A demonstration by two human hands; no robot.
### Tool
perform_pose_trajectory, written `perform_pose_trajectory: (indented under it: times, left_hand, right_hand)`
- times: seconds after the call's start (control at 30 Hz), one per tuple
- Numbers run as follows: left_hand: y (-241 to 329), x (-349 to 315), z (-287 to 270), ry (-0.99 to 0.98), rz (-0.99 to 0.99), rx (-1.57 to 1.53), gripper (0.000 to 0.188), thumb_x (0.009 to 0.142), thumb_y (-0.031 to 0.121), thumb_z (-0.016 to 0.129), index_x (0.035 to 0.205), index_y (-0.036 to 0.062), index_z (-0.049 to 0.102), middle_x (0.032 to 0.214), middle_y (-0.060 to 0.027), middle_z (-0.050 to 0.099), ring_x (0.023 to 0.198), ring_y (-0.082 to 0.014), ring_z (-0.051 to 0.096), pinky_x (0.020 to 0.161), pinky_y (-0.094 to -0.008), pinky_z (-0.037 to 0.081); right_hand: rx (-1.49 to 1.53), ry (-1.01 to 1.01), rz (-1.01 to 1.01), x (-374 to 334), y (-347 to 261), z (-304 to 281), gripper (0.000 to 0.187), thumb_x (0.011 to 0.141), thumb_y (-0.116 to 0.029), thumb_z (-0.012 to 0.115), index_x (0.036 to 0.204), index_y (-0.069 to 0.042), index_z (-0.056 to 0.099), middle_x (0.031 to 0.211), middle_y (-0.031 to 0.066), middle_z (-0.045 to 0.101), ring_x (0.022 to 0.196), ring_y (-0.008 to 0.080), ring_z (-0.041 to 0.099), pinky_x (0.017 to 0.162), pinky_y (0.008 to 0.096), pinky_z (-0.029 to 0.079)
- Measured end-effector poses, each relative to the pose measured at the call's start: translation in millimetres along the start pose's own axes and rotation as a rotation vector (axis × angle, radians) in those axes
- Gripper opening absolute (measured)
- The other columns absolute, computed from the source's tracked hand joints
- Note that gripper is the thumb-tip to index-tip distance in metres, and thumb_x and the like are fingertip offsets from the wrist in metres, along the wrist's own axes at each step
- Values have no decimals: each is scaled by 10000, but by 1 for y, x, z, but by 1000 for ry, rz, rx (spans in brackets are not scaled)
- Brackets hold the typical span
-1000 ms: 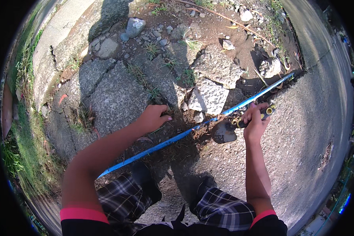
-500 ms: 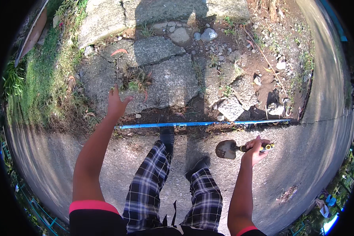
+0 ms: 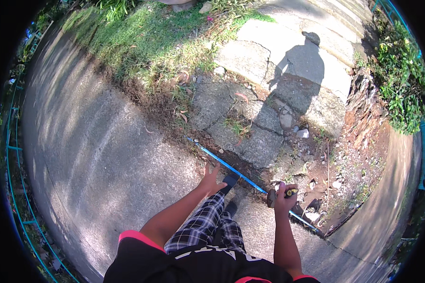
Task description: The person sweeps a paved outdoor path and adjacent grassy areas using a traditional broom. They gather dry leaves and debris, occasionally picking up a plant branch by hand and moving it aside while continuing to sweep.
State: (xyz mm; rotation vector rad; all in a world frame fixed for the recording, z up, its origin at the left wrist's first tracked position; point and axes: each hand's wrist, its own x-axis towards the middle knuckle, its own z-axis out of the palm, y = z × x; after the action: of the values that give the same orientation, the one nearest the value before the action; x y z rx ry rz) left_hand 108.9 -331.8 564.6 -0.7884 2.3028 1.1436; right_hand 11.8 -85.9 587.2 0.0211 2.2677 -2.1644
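Note:
My right hand (image 3: 283, 203) is wrapped round the dark handle, with its yellow-ringed end, of a hand trowel (image 3: 271, 198). The trowel's blade, partly hidden by the hand, is over the blue pipe (image 3: 229, 168). That pipe lies slantwise along the seam between the pavement and the broken slabs. My left hand (image 3: 212, 181) holds nothing, its fingers apart, just on the near side of the pipe by my foot. Cracked concrete slabs (image 3: 264, 141) with a grass tuft (image 3: 237, 126) lie beyond the pipe.
Grass (image 3: 137, 42) and a strip of loose soil (image 3: 141, 96) border the concrete pavement (image 3: 108, 160) at the upper left. Stones (image 3: 302, 134) and bare dirt lie to the right. A leafy bush (image 3: 399, 80) stands at the far right, and a teal railing (image 3: 15, 148) runs along the left.
The view has turned, so the pipe now runs diagonally. My left hand has come back from above the slabs to the near side of the pipe. The trowel is now at the pipe.

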Motion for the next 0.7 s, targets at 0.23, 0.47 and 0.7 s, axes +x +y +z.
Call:
perform_pose_trajectory:
  times: [0.23,0.47,0.7]
  left_hand:
    - [-19,-100,-47,329,-151,-143,835,679,248,744,1368,127,288,1390,-298,150,1231,-373,356,970,-384,389]
    - [-76,-206,-79,732,-150,-272,670,664,322,760,1215,76,469,1241,-222,415,1180,-340,386,993,-380,351]
    - [-136,-296,-68,771,-302,-463,550,725,406,695,1156,100,541,1189,-214,453,1149,-344,431,981,-380,365]
  right_hand:
    - [46,-443,-71,-38,-65,62,220,820,-109,632,736,-62,434,637,5,439,560,58,390,504,219,344]
    - [-179,-834,-165,-114,-103,118,282,804,-170,660,684,-56,431,581,3,398,529,89,359,497,258,344]
    - [-26,-1149,-171,-196,-126,164,232,787,-128,670,692,-67,468,600,-23,407,551,67,366,500,247,329]
